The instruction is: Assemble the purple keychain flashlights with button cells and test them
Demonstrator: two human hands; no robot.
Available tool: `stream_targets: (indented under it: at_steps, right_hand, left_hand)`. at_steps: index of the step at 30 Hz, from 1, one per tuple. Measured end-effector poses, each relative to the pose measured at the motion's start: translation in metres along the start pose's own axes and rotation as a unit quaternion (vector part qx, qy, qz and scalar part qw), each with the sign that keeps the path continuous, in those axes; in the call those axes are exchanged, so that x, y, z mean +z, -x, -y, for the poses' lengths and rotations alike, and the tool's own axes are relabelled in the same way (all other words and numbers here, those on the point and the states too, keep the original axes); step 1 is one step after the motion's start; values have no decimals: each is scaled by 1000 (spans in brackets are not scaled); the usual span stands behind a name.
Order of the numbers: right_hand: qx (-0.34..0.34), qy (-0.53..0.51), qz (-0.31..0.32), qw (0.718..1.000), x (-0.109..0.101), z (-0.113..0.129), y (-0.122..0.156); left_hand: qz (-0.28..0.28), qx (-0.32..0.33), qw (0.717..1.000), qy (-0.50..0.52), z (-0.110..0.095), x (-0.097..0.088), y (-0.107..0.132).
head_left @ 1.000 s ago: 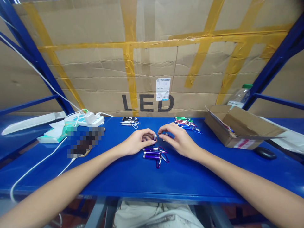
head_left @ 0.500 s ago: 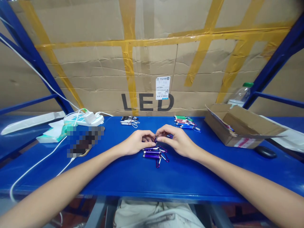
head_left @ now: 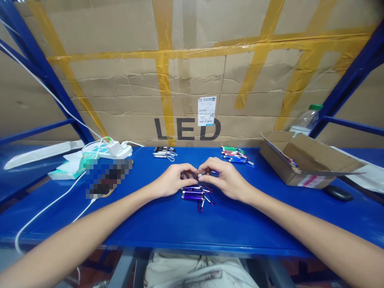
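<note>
My left hand (head_left: 174,180) and my right hand (head_left: 223,178) meet above the middle of the blue table. Both are closed in a pinch around one small purple keychain flashlight (head_left: 199,176), mostly covered by the fingers; a pale, shiny bit shows between the fingertips. Just below them lie several purple keychain flashlights (head_left: 193,197) side by side, their carabiner clips pointing right. Part of a purple clip (head_left: 215,172) shows by my right fingers.
Black and silver keychain flashlights (head_left: 164,154) lie at the back. Green, red and blue ones (head_left: 235,159) are farther right. An open cardboard box (head_left: 312,160), a black mouse (head_left: 338,193), a power strip (head_left: 123,151), tissues (head_left: 67,170) and a blurred phone (head_left: 111,180) flank the work area.
The fingertips have shifted slightly on the small piece, and a pale, shiny bit now shows between them. The whole view has moved a little; the flashlight groups lie as before.
</note>
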State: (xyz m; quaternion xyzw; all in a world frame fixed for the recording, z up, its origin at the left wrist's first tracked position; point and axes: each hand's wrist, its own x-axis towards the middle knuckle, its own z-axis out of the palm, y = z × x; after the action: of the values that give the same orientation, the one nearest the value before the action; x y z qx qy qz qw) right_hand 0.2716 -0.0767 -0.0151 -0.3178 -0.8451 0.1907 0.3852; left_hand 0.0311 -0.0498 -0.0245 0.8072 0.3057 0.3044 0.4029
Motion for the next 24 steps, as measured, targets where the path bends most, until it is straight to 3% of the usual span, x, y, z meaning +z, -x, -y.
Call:
stream_targets:
  at_steps: [5, 8, 11, 16, 19, 24]
  right_hand:
    - [-26, 12, -10, 1000, -1, 0, 0]
    - [-37, 22, -27, 999, -7, -5, -1]
    - [-51, 102, -48, 992, -14, -16, -2]
    - [-31, 264, 67, 962, -17, -34, 0]
    - [-15, 289, 120, 950, -15, -37, 1]
    - [-19, 282, 142, 949, -18, -35, 0]
  left_hand:
    - [2, 6, 1000, 1, 0, -1, 0]
    - [-26, 46, 998, -42, -2, -3, 0]
    - [-52, 85, 990, -105, -6, -6, 1]
    - [-82, 87, 982, -148, -9, -9, 0]
    - [-93, 76, 982, -147, -7, -9, -1]
    - [-97, 67, 983, -140, -4, -8, -1]
